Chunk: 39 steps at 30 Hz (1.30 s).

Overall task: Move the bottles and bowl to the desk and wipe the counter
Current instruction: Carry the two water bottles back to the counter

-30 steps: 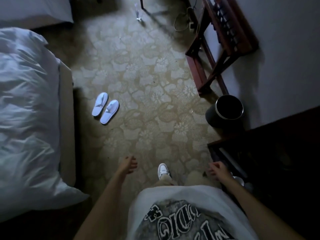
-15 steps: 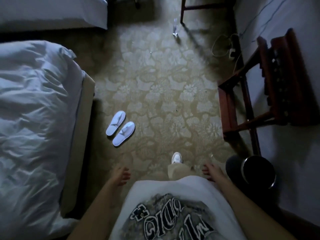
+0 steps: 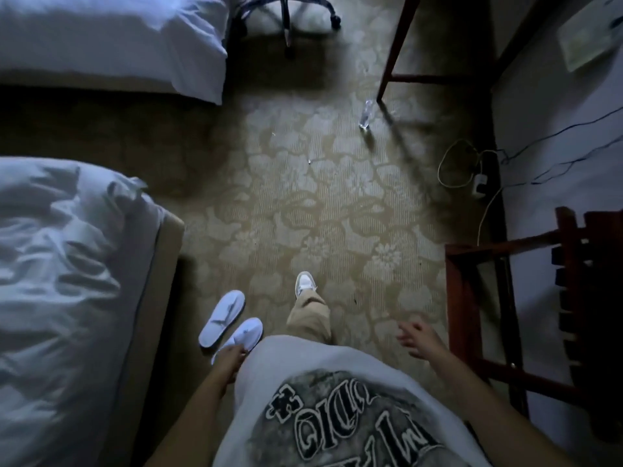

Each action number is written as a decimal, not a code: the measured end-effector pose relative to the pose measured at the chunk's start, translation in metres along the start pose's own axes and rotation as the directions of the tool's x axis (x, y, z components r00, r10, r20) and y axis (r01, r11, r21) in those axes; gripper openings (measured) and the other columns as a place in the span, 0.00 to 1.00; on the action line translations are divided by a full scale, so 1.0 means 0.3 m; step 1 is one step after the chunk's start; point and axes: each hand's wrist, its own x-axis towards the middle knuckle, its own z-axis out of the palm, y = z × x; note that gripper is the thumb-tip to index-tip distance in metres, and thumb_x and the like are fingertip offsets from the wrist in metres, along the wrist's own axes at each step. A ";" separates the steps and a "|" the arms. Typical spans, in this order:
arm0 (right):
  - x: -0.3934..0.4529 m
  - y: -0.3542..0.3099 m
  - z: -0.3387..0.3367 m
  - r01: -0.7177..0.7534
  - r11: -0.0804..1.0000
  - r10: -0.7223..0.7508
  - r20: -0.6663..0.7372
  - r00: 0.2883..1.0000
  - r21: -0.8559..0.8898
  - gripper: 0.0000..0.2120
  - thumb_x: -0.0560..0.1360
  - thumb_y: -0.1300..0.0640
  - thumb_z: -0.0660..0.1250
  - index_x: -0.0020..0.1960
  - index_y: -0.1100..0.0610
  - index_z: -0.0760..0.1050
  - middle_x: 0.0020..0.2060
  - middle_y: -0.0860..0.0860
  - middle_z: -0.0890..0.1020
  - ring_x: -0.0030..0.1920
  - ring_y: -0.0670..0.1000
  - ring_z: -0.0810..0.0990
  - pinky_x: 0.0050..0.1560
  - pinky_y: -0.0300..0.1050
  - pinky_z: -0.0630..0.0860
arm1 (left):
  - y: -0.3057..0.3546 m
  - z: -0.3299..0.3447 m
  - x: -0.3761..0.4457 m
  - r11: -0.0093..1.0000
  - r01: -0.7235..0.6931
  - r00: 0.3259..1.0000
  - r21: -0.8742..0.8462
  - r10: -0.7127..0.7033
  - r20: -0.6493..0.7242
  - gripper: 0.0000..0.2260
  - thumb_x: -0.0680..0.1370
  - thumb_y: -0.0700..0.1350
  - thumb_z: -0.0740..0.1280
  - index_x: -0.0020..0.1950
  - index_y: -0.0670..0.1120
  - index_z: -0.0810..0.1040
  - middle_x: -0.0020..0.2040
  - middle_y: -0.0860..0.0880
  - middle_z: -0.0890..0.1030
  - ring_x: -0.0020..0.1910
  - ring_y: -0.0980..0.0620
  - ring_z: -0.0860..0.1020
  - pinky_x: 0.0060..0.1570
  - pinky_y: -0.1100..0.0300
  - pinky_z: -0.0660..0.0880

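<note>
I look down at a patterned carpet in a dim bedroom. A clear plastic bottle (image 3: 366, 113) stands upright on the carpet far ahead, beside a red-brown desk leg (image 3: 392, 52). My left hand (image 3: 231, 362) hangs by my hip with fingers loosely curled and nothing in it. My right hand (image 3: 419, 338) swings out at my right side, fingers spread, empty. No bowl or counter is in view.
A bed with white bedding (image 3: 60, 298) fills the left; a second bed (image 3: 111, 38) lies at top left. White slippers (image 3: 231, 320) sit by my left foot. A wooden luggage rack (image 3: 526, 305) stands on the right, cables and a plug (image 3: 478, 178) by the wall, an office chair base (image 3: 286, 11) ahead.
I have walked forward: the slippers, rack and bottle slid toward me, and the black bin and dark counter dropped out of view. Both hands stay empty, swinging at my sides.
</note>
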 end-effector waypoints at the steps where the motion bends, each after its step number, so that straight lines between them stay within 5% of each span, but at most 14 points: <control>1: 0.020 -0.026 -0.011 -0.058 0.998 0.058 -0.013 0.998 0.013 0.09 0.80 0.52 0.63 0.50 0.59 0.74 0.41 0.56 0.81 0.40 0.54 0.78 0.37 0.43 0.71 | 0.142 -0.018 0.026 0.999 -0.034 0.999 0.000 0.034 0.026 0.12 0.82 0.44 0.59 0.40 0.43 0.73 0.35 0.44 0.74 0.27 0.51 0.73 0.28 0.61 0.68; 6: 0.151 -0.306 -0.106 -0.151 0.987 0.154 -0.062 0.986 0.046 0.09 0.79 0.59 0.63 0.40 0.60 0.72 0.33 0.56 0.74 0.31 0.53 0.72 0.33 0.42 0.68 | 0.931 -0.101 0.101 0.953 -0.299 0.953 0.051 0.295 0.068 0.10 0.83 0.45 0.58 0.47 0.42 0.75 0.40 0.42 0.78 0.37 0.47 0.77 0.37 0.59 0.70; 11: 0.345 -0.789 -0.139 -0.141 0.979 0.146 -0.027 0.989 0.147 0.11 0.80 0.60 0.61 0.39 0.60 0.71 0.31 0.56 0.74 0.28 0.51 0.71 0.27 0.39 0.66 | 1.508 -0.114 0.166 0.871 -0.477 0.879 0.120 0.472 0.063 0.10 0.82 0.48 0.60 0.50 0.43 0.76 0.42 0.43 0.81 0.37 0.49 0.79 0.34 0.60 0.73; 17: 0.703 -1.502 -0.185 -0.017 0.995 0.014 0.026 1.000 0.095 0.09 0.81 0.56 0.60 0.43 0.58 0.71 0.36 0.54 0.77 0.33 0.49 0.74 0.34 0.41 0.67 | 1.830 -0.072 0.361 0.967 -0.246 0.969 0.065 0.248 -0.021 0.09 0.82 0.47 0.60 0.46 0.43 0.74 0.34 0.46 0.77 0.29 0.51 0.74 0.31 0.63 0.67; 20: 0.841 -1.892 -0.247 0.070 0.994 -0.072 0.025 0.997 0.088 0.08 0.80 0.54 0.61 0.45 0.57 0.71 0.38 0.53 0.79 0.34 0.48 0.74 0.33 0.39 0.66 | 1.898 -0.069 0.407 0.995 -0.100 0.994 0.001 0.100 -0.049 0.10 0.83 0.42 0.59 0.44 0.40 0.72 0.25 0.48 0.71 0.17 0.56 0.67 0.19 0.70 0.62; 26: 1.054 -2.541 -0.379 0.226 0.962 -0.227 -0.009 0.974 0.153 0.06 0.80 0.52 0.62 0.48 0.54 0.73 0.41 0.51 0.82 0.39 0.49 0.78 0.37 0.42 0.71 | 2.287 -0.051 0.506 0.996 -0.024 1.000 0.089 0.024 0.000 0.10 0.80 0.41 0.64 0.39 0.41 0.74 0.29 0.44 0.71 0.22 0.52 0.66 0.17 0.67 0.61; 29: 1.187 -2.720 -0.409 0.186 0.966 -0.184 -0.031 0.983 0.180 0.06 0.80 0.53 0.63 0.45 0.53 0.72 0.39 0.52 0.81 0.36 0.47 0.76 0.33 0.40 0.67 | 2.595 -0.028 0.617 0.995 -0.043 0.999 0.094 0.043 0.007 0.11 0.81 0.40 0.62 0.39 0.40 0.72 0.23 0.48 0.66 0.15 0.56 0.60 0.17 0.70 0.56; 36: 1.344 -2.859 -0.514 -0.110 0.942 0.158 -0.131 0.979 0.316 0.09 0.81 0.58 0.61 0.42 0.59 0.70 0.31 0.53 0.76 0.29 0.49 0.70 0.21 0.32 0.60 | 3.620 0.070 0.877 0.972 -0.221 0.974 0.085 0.215 0.073 0.12 0.82 0.42 0.60 0.38 0.43 0.69 0.25 0.50 0.68 0.21 0.54 0.63 0.20 0.69 0.57; 39: 1.373 -3.040 -0.608 -0.065 0.870 0.199 -0.227 0.953 0.489 0.09 0.80 0.61 0.61 0.42 0.61 0.71 0.32 0.54 0.74 0.30 0.49 0.70 0.28 0.36 0.60 | 4.134 0.180 0.887 0.897 -0.404 0.905 0.179 0.363 0.222 0.12 0.82 0.46 0.60 0.41 0.44 0.71 0.30 0.48 0.71 0.19 0.57 0.69 0.20 0.71 0.59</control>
